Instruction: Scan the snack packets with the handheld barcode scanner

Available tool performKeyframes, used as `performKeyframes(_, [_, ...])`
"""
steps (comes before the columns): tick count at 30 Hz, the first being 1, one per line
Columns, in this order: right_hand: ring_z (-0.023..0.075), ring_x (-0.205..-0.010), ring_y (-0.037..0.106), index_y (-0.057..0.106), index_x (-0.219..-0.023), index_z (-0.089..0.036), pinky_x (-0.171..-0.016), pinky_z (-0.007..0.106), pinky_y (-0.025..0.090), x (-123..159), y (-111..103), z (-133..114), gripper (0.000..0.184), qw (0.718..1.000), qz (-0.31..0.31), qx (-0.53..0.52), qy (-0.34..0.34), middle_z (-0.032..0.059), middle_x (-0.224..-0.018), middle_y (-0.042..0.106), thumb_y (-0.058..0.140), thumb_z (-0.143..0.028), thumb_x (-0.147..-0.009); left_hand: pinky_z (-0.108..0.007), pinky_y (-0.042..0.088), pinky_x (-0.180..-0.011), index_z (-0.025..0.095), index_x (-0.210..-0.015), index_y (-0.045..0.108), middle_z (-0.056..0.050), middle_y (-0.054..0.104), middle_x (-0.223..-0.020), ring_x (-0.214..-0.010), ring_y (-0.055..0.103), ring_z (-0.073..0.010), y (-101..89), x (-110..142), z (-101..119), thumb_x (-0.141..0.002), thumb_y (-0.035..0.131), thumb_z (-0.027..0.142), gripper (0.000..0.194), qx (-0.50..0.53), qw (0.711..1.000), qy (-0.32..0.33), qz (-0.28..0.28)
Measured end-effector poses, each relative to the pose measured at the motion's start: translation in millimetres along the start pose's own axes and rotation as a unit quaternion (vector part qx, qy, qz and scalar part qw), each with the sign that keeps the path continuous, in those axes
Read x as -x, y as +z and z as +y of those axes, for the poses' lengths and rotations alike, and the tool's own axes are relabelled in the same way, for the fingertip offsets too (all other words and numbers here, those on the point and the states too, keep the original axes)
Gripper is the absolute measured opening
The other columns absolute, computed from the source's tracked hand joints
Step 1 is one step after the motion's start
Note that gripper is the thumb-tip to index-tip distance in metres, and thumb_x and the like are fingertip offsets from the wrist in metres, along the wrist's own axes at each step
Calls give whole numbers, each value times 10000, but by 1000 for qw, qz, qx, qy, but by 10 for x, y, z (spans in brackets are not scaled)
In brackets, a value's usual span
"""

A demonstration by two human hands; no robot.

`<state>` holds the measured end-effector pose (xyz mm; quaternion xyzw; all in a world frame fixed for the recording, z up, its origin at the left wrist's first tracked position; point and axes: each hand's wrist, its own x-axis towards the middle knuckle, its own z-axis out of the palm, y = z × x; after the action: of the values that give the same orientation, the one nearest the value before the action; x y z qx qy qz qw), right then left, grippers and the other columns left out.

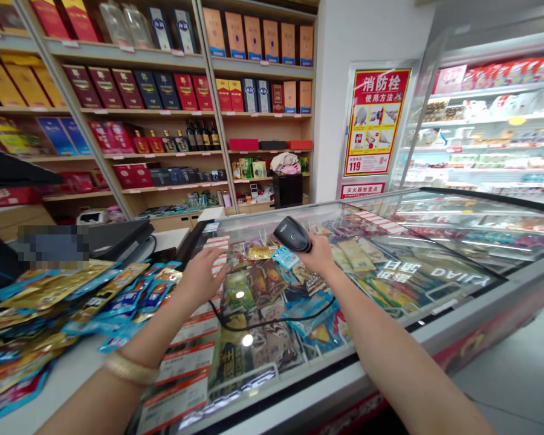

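Observation:
My right hand (318,255) is closed around a black barcode scanner (292,234), held above the glass lid of a chest freezer (457,314). The scanner's black cable (272,323) trails down over the glass. My left hand (202,275) hovers open, fingers spread, over the left end of the lid beside a heap of blue and gold snack packets (72,302). A small blue packet (284,257) shows just under the scanner; I cannot tell whether it is held or lies inside the freezer. A gold bracelet (129,368) circles my left wrist.
Wooden shelves (172,109) of boxed liquor and bottles fill the back wall. An open refrigerated display (494,121) stands at the right, with a red fire-hydrant poster (375,121) beside it. A dark monitor edge (13,172) and a counter sit at left.

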<state>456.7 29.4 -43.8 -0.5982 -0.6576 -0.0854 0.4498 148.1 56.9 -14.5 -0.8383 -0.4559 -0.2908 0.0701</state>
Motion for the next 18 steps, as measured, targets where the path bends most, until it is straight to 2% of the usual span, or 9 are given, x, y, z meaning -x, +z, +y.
performKeyframes(5, [255, -778, 685, 687, -860, -217, -715, 290, 425, -4, 11, -5, 201, 1000, -11, 20, -4, 58, -768, 736, 676, -334, -696, -358, 405, -1065, 170, -1304, 565, -128, 596, -1352, -1243, 555, -257, 628, -496, 238, -849, 496, 346, 492, -15, 988, -47, -143])
performKeyframes(9, [253, -777, 687, 689, -852, -218, -718, 289, 418, -9, 15, -17, 201, 1000, -15, 19, -11, 51, -745, 731, 666, -353, -704, -429, 389, -1068, 183, -1348, 535, -141, 550, -1415, -1338, 469, -301, 906, -701, 255, -857, 505, 346, 518, -26, 979, -81, -185])
performKeyframes(13, [246, -784, 683, 692, -874, -217, -732, 293, 407, -12, 16, -29, 214, 1000, -13, 21, -5, 50, -786, 740, 669, -349, -707, -429, 406, -1033, 248, -1278, 594, -108, 616, -1338, -1285, 519, -297, 993, -698, 181, -855, 517, 369, 446, -32, 972, -106, -206])
performKeyframes(16, [240, -781, 676, 693, -887, -218, -731, 293, 404, -6, 15, -50, 230, 999, -27, 21, -6, 51, -799, 740, 673, -370, -714, -394, 420, -1004, 249, -1223, 630, -107, 634, -1304, -1242, 545, -297, 935, -644, 116, -825, 558, 404, 434, -39, 969, -126, -209])
performKeyframes(18, [244, -791, 673, 691, -868, -216, -746, 300, 404, 2, 14, -71, 231, 999, -36, 26, -11, 56, -802, 739, 676, -390, -717, -376, 456, -940, 244, -1141, 670, -103, 684, -1197, -1163, 593, -305, 854, -618, 69, -769, 616, 434, 421, -41, 963, -150, -219])
